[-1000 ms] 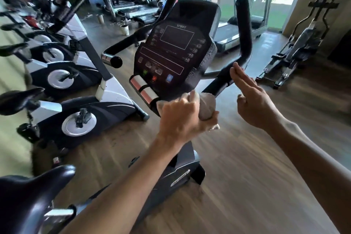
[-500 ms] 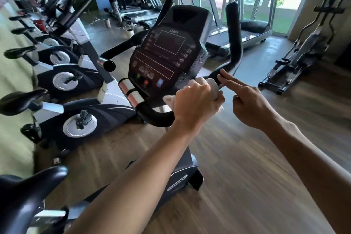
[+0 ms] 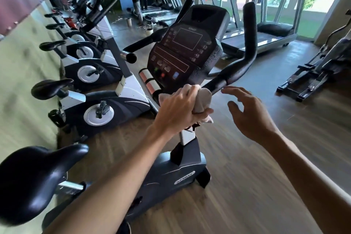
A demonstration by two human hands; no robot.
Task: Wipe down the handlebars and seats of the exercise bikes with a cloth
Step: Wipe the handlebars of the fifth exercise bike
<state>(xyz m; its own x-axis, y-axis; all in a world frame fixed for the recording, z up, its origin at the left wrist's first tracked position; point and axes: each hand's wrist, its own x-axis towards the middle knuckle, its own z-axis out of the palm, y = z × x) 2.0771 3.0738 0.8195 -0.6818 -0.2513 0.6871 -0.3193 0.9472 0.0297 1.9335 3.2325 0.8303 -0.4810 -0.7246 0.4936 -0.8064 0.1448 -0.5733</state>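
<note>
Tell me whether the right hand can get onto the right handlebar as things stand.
Probably yes. The right hand is open and holds nothing, its fingertips just short of the right handlebar. Nothing lies between them; the left hand grips the cloth further left on the bar.

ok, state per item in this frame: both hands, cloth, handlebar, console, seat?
Left hand: grips the cloth.
Right hand: fingers spread, holds nothing, apart from the handlebar.
Crumpled beige cloth: bunched, pressed at the handlebar's centre.
Black curved handlebar: right grip bare.
Dark bike console: screen unlit.
Black bike seat: untouched.
</note>
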